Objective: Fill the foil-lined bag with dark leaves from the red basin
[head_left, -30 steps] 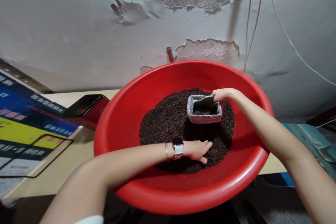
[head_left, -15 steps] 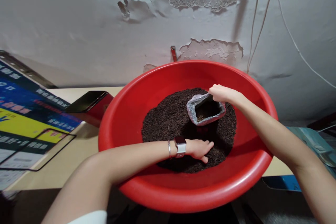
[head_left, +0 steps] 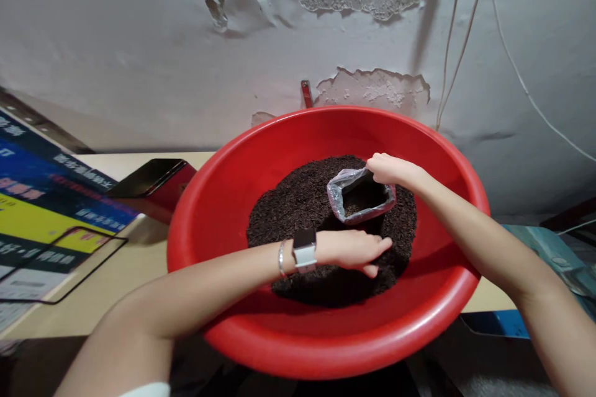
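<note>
A wide red plastic basin (head_left: 242, 322) holds a heap of dark loose bits (head_left: 288, 205) that look like tea leaves. In the heap stands an open container lined with a clear plastic bag (head_left: 336, 198), its mouth facing up and some of the dark bits inside. My right hand (head_left: 391, 169) is closed on the bag's far right rim. Just in front of the container, my left hand (head_left: 356, 251) hovers palm down over the heap, thumb and fingers apart; its palm is hidden. That wrist carries a watch (head_left: 305, 249) and a bracelet.
The basin rests on a pale wooden table (head_left: 102, 273). Left of it are a dark-topped red box (head_left: 151, 186), a thin black wire frame (head_left: 93, 263) and a printed board (head_left: 41, 198). Behind rises a peeling wall (head_left: 139, 62) with hanging cords (head_left: 449, 68). A greenish bag-like item (head_left: 544, 254) lies at right.
My left hand has risen from the heap and moved slightly toward the container. My right hand keeps its hold on the bag rim. The whole view has shifted a little.
</note>
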Demonstrator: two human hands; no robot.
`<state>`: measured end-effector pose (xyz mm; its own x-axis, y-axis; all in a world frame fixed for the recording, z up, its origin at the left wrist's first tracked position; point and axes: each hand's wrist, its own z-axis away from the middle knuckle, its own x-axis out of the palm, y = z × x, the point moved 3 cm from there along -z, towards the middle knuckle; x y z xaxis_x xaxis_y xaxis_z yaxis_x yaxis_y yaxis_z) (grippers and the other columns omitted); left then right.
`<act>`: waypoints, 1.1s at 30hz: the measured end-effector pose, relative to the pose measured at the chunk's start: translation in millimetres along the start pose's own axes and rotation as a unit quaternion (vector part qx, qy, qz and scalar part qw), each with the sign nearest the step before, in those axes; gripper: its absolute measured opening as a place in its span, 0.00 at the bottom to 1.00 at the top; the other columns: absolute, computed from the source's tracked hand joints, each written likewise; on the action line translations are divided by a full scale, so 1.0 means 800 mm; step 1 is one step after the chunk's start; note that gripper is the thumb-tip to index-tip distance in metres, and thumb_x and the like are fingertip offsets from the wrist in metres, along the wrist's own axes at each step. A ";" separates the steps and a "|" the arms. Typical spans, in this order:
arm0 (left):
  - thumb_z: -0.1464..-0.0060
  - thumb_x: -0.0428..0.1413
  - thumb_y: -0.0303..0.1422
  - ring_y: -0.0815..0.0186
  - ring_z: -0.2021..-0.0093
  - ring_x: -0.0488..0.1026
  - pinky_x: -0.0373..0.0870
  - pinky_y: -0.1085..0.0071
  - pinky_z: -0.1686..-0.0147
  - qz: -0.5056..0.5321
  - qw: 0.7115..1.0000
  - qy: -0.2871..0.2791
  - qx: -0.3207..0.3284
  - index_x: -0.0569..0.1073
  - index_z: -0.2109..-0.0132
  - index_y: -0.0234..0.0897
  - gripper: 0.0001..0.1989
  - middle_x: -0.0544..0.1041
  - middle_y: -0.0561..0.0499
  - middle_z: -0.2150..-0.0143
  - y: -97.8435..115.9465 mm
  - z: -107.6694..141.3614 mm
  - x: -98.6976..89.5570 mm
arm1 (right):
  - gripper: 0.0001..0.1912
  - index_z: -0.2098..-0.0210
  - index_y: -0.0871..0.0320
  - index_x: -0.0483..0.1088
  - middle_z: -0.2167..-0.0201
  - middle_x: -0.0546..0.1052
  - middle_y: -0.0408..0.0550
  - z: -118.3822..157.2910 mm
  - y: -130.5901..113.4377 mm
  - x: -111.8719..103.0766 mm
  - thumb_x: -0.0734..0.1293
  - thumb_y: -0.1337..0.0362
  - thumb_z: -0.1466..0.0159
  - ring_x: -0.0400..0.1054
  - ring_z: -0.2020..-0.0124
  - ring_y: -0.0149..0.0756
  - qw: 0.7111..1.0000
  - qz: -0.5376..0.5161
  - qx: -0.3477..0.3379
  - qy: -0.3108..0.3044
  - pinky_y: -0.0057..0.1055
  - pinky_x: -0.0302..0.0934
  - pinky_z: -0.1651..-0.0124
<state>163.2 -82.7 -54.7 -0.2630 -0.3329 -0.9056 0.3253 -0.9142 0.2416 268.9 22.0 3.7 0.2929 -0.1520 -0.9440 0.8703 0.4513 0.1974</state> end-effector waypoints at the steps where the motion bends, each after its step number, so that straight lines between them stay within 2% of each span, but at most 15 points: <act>1: 0.43 0.55 0.35 0.59 0.63 0.75 0.67 0.70 0.67 0.027 0.999 0.031 0.009 0.64 0.52 0.33 0.14 0.76 0.43 0.58 0.001 0.008 -0.021 | 0.19 0.53 0.71 0.72 0.59 0.76 0.66 -0.001 0.002 0.000 0.59 0.75 0.41 0.73 0.60 0.42 1.000 0.003 0.005 0.010 0.30 0.61 0.60; 4: 0.43 0.53 0.32 0.63 0.65 0.73 0.67 0.70 0.65 0.078 0.985 0.150 -0.031 0.63 0.52 0.33 0.12 0.75 0.46 0.60 -0.013 0.031 -0.073 | 0.18 0.53 0.69 0.73 0.60 0.76 0.64 -0.005 0.005 0.003 0.60 0.73 0.41 0.73 0.60 0.42 1.000 0.002 0.008 0.025 0.29 0.61 0.61; 7: 0.41 0.51 0.32 0.61 0.61 0.72 0.67 0.68 0.62 0.049 0.961 0.247 -0.113 0.61 0.51 0.31 0.13 0.73 0.42 0.56 -0.043 0.044 -0.089 | 0.18 0.53 0.67 0.73 0.60 0.77 0.63 -0.010 0.009 0.007 0.60 0.73 0.40 0.73 0.59 0.42 1.000 -0.008 0.010 0.014 0.29 0.61 0.62; 9: 0.41 0.51 0.31 0.60 0.57 0.72 0.67 0.67 0.61 0.009 0.956 0.258 -0.137 0.60 0.48 0.31 0.15 0.71 0.39 0.51 -0.063 0.047 -0.082 | 0.19 0.53 0.67 0.73 0.60 0.77 0.63 -0.012 0.011 0.009 0.59 0.74 0.41 0.73 0.59 0.42 1.000 -0.007 0.019 0.004 0.28 0.61 0.63; 12: 0.44 0.55 0.31 0.57 0.49 0.69 0.67 0.65 0.56 -0.074 0.956 0.254 -0.127 0.59 0.44 0.32 0.22 0.67 0.37 0.44 -0.076 0.045 -0.073 | 0.19 0.52 0.68 0.73 0.61 0.77 0.63 -0.012 0.013 0.010 0.59 0.74 0.41 0.73 0.58 0.43 1.000 -0.009 0.021 0.006 0.28 0.62 0.63; 14: 0.45 0.57 0.32 0.56 0.49 0.69 0.67 0.64 0.54 -0.116 0.948 0.265 -0.132 0.62 0.46 0.33 0.21 0.68 0.39 0.45 -0.070 0.044 -0.076 | 0.19 0.52 0.67 0.73 0.60 0.77 0.63 -0.012 0.013 0.009 0.59 0.73 0.41 0.73 0.58 0.43 1.000 -0.010 0.015 0.011 0.29 0.62 0.63; 16: 0.43 0.54 0.32 0.58 0.53 0.70 0.67 0.64 0.55 -0.122 0.943 0.280 -0.134 0.67 0.51 0.33 0.13 0.71 0.42 0.51 -0.053 0.042 -0.082 | 0.19 0.52 0.66 0.73 0.60 0.77 0.62 -0.012 0.012 0.009 0.59 0.73 0.41 0.73 0.57 0.44 1.000 -0.009 0.006 0.013 0.30 0.62 0.63; 18: 0.41 0.51 0.32 0.62 0.57 0.71 0.67 0.67 0.57 -0.088 0.958 0.253 -0.099 0.69 0.57 0.34 0.07 0.73 0.45 0.57 -0.029 0.036 -0.077 | 0.20 0.52 0.65 0.72 0.59 0.76 0.62 -0.012 0.010 0.008 0.59 0.74 0.41 0.73 0.57 0.44 1.000 -0.007 0.000 0.013 0.30 0.62 0.63; 20: 0.40 0.51 0.33 0.64 0.61 0.72 0.67 0.70 0.60 -0.042 0.985 0.160 -0.039 0.70 0.58 0.36 0.07 0.74 0.47 0.60 -0.009 0.025 -0.054 | 0.21 0.51 0.65 0.72 0.58 0.76 0.62 -0.011 0.007 0.006 0.59 0.75 0.42 0.73 0.57 0.44 1.000 -0.007 -0.003 0.012 0.30 0.62 0.63; 22: 0.42 0.54 0.36 0.61 0.60 0.73 0.68 0.69 0.60 -0.014 0.998 0.054 -0.005 0.70 0.53 0.36 0.12 0.75 0.46 0.57 -0.002 0.013 -0.016 | 0.22 0.50 0.65 0.72 0.57 0.76 0.62 -0.009 0.004 0.005 0.58 0.76 0.43 0.73 0.57 0.45 1.000 -0.010 -0.004 0.013 0.31 0.62 0.63; 24: 0.47 0.59 0.40 0.52 0.50 0.71 0.68 0.64 0.54 0.000 1.000 -0.013 -0.010 0.66 0.44 0.35 0.25 0.71 0.39 0.48 -0.011 0.001 0.026 | 0.23 0.50 0.65 0.71 0.57 0.76 0.63 -0.007 0.001 0.003 0.58 0.76 0.43 0.73 0.56 0.46 1.000 -0.012 -0.005 0.017 0.32 0.63 0.62; 26: 0.53 0.63 0.44 0.42 0.39 0.61 0.64 0.56 0.48 0.028 0.997 -0.063 -0.041 0.57 0.35 0.37 0.42 0.59 0.33 0.36 -0.028 -0.010 0.062 | 0.23 0.50 0.66 0.72 0.58 0.76 0.63 -0.005 -0.001 0.001 0.57 0.76 0.43 0.72 0.55 0.46 1.000 -0.012 -0.004 0.018 0.32 0.62 0.61; 28: 0.57 0.64 0.47 0.38 0.34 0.50 0.61 0.51 0.45 0.067 0.989 -0.113 -0.073 0.48 0.32 0.39 0.51 0.47 0.30 0.31 -0.043 -0.017 0.087 | 0.23 0.50 0.65 0.71 0.57 0.76 0.63 -0.004 0.000 0.000 0.57 0.76 0.43 0.72 0.55 0.46 1.000 -0.012 -0.004 0.016 0.32 0.62 0.61; 30: 0.58 0.64 0.49 0.38 0.33 0.47 0.59 0.51 0.44 0.094 0.981 -0.145 -0.088 0.44 0.31 0.39 0.55 0.42 0.29 0.30 -0.050 -0.021 0.100 | 0.23 0.50 0.65 0.71 0.57 0.76 0.63 -0.005 0.002 0.001 0.58 0.76 0.43 0.72 0.54 0.46 1.000 -0.014 -0.002 0.012 0.32 0.62 0.60; 33: 0.60 0.65 0.48 0.38 0.36 0.54 0.62 0.52 0.46 0.093 0.983 -0.131 -0.087 0.47 0.33 0.38 0.54 0.49 0.28 0.33 -0.050 -0.025 0.103 | 0.23 0.50 0.66 0.71 0.57 0.76 0.63 -0.007 0.006 0.003 0.58 0.76 0.43 0.72 0.55 0.46 1.000 -0.019 0.004 0.005 0.32 0.62 0.61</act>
<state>146.5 -69.0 -146.3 -0.4020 -0.5594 -0.7249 0.5349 -0.7860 0.3100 271.7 28.7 1.3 0.2546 -0.1601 -0.9537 0.8842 0.4379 0.1625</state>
